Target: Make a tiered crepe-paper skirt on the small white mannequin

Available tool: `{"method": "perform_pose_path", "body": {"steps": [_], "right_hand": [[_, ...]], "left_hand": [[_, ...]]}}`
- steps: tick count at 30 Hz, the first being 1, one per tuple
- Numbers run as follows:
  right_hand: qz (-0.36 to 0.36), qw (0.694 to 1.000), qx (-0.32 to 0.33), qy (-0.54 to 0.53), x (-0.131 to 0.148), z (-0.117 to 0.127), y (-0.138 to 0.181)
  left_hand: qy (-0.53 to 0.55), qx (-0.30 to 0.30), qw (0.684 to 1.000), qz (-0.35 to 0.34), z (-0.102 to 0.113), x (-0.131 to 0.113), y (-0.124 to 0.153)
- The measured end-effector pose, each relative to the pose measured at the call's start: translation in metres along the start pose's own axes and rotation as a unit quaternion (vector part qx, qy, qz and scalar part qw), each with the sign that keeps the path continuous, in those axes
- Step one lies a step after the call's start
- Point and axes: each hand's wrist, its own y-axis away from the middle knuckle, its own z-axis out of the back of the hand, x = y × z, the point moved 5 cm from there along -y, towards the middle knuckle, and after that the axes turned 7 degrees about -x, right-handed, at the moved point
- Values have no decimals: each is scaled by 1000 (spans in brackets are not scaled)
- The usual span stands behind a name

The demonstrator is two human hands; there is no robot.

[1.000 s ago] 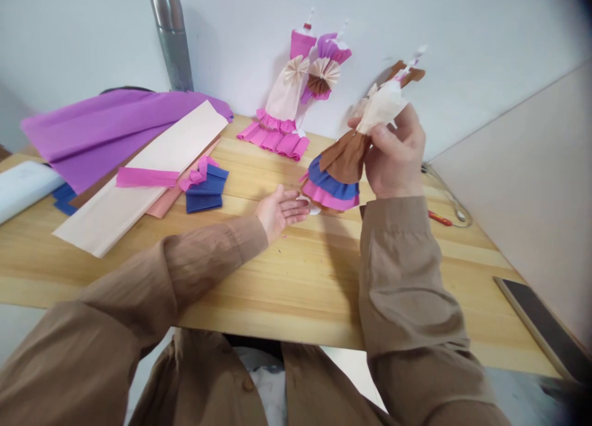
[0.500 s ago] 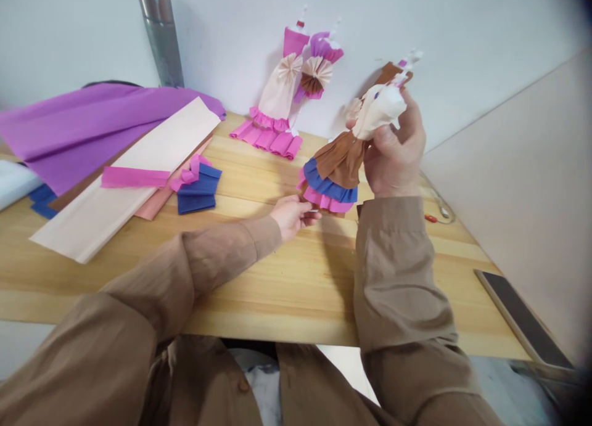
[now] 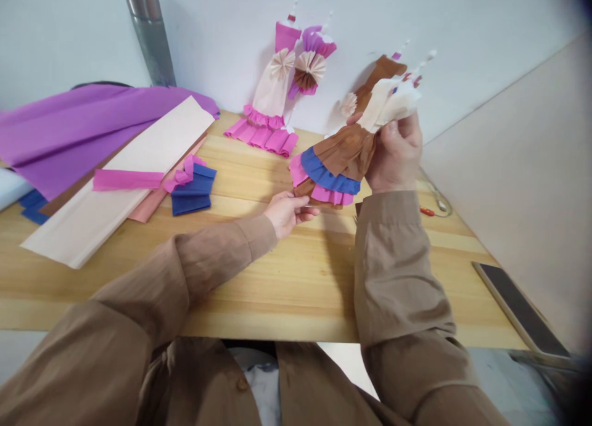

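A crepe-paper doll dress (image 3: 345,155) with a cream top and a skirt of brown, blue and pink ruffles is held tilted above the table. My right hand (image 3: 398,151) grips it around the back of the cream top, thumb in front. My left hand (image 3: 289,211) pinches the skirt's brown lower hem between thumb and fingers. A thin beaded stick rises from the dress's top end. Behind it, a brown paper dress (image 3: 377,74) with a cream rosette leans on the wall.
Pink-and-cream and purple paper dresses (image 3: 271,93) lean on the wall. Left lie purple crepe paper (image 3: 92,121), a cream strip (image 3: 171,133) and a folded blue piece (image 3: 192,192). A steel flask (image 3: 150,37) stands behind. A phone (image 3: 520,309) and a cable (image 3: 441,204) lie right.
The dress has tilted further, its top moving right and its skirt spreading left. My left hand now holds the hem's brown layer. The view has shifted slightly.
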Motion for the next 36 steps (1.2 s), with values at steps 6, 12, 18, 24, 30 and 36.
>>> {"method": "perform_pose_path", "body": {"steps": [6, 12, 18, 24, 30, 36], "right_hand": [[3, 1000, 6, 6, -1, -1, -1], [2, 1000, 19, 10, -1, -3, -2], [-11, 1000, 3, 9, -2, -2, -1], [-33, 999, -9, -11, 2, -9, 4], [-45, 999, 0, 7, 6, -15, 6], [-19, 999, 18, 29, 9, -13, 7]], "left_hand": [[0, 2, 1000, -17, 3, -6, -2], [-41, 71, 997, 6, 1, -4, 4], [11, 78, 996, 39, 2, -5, 5], [27, 9, 999, 43, 7, -5, 1], [32, -18, 999, -16, 5, -10, 2], [40, -48, 997, -39, 4, -8, 2]]}}
